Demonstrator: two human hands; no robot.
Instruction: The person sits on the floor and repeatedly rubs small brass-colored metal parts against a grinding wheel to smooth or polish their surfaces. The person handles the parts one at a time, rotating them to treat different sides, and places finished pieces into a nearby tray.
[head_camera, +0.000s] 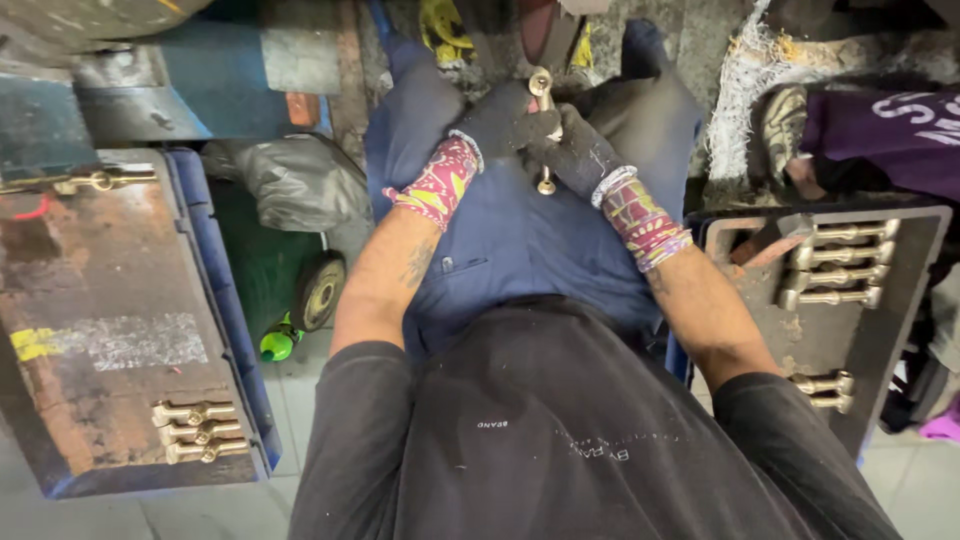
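While both gloved hands meet above the person's lap, a slim brass valve fitting with a round knob at each end (544, 120) stands upright between them, its top knob poking out above the fingers and its lower end hanging free below. The left hand (500, 120), in a dark work glove with a red-patterned cuff, has its fingers (522, 108) clenched around the upper stem. The right hand (578, 152), gloved alike, closes its fingers on the middle of the same fitting from the other side. To the left, a rusty flat metal tray with a blue rim (215, 300) carries three like brass fittings (198, 432) side by side near its front corner. To the right, a dark metal tray (900, 300) holds four more fittings in a row (838, 263), with two others (825, 390) nearer its front edge.
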